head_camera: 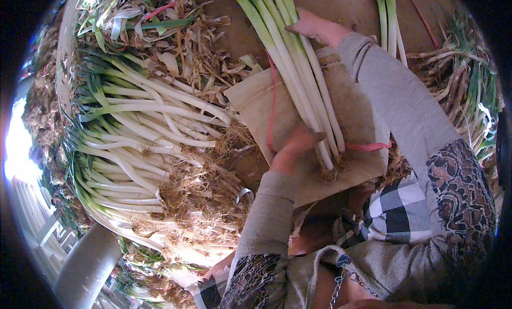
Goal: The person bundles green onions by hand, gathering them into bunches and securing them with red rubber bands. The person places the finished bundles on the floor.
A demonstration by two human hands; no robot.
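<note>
A bunch of leeks or large green onions point(294, 79) slants across a tan, flat sheet point(254, 105), its white root ends towards me. Blurred by motion, my left hand point(300, 145) lies against the lower white stalks, with fingertips over one of them; its grip is unclear. My right hand point(314, 27) is closed around the side of the bunch higher up, where the stalks turn green. A red ribbon point(273, 101) runs up the sheet left of the bunch, and another red length point(368, 146) sticks out to the right of the root ends.
A large heap of leeks point(136, 137) with tangled roots point(192, 181) lies at the left. Dry peeled leaves point(188, 53) are piled beyond it. More leeks point(388, 25) lie at the upper right, near a leafy heap point(468, 81) and another red ribbon point(422, 19).
</note>
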